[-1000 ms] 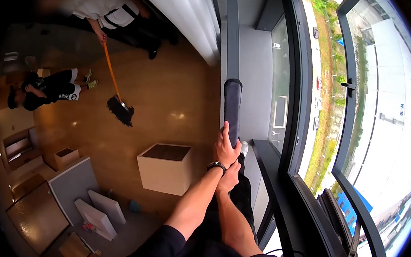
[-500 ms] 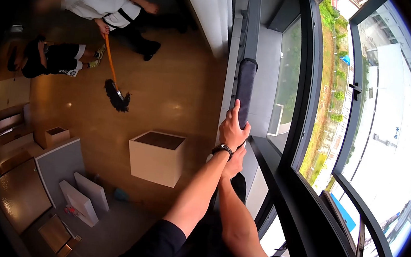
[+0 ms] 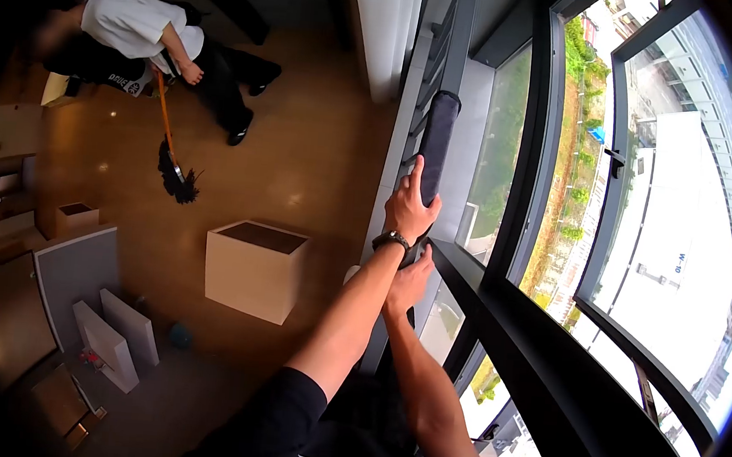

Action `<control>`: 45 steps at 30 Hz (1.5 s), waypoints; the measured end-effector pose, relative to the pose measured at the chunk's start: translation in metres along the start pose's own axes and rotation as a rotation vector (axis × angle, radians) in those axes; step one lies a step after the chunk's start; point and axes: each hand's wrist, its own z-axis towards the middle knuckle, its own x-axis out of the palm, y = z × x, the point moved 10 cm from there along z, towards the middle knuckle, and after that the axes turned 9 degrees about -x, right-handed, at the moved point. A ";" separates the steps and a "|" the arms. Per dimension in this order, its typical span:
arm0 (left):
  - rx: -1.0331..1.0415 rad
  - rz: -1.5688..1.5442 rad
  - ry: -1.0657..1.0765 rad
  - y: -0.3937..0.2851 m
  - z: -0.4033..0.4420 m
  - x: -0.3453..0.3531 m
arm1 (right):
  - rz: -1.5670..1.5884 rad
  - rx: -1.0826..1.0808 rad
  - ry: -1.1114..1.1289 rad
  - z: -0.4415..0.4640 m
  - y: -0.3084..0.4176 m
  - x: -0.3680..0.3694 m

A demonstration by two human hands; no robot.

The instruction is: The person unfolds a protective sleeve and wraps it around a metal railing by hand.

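Observation:
My left hand (image 3: 410, 210), with a dark watch on the wrist, grips the lower part of a long dark grey padded tool (image 3: 441, 131). Its index finger lies stretched along the padding. The tool lies lengthwise over the grey rail (image 3: 458, 38) beside the window. Just below and touching distance from the left hand, my right hand (image 3: 411, 284) is closed near the tool's lower end, and what it grips is mostly hidden.
Window frames (image 3: 514, 313) stand at right, with an opened pane. A white curtain (image 3: 386, 32) hangs above. A beige box (image 3: 252, 275) stands on the floor. At upper left, a person (image 3: 141, 26) holds an orange-handled mop (image 3: 179, 181), overlapping another person. Grey panels (image 3: 78, 279) stand lower left.
My hands and the padded tool have shifted slightly upward in view, with my right hand now slightly apart from the left. The person with the mop has stepped left, now overlapping the second person.

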 end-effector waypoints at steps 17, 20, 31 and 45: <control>-0.116 0.011 0.119 0.007 -0.027 -0.006 | -0.091 0.166 0.119 -0.037 -0.027 0.017; -0.130 0.042 0.142 0.007 -0.026 -0.005 | -0.052 0.168 0.120 -0.037 -0.030 0.020; 0.302 0.276 0.181 -0.040 -0.030 -0.001 | -0.057 0.231 0.067 -0.040 -0.036 0.018; 0.335 0.221 0.187 -0.045 -0.013 0.005 | 0.007 0.226 0.063 -0.039 -0.033 0.018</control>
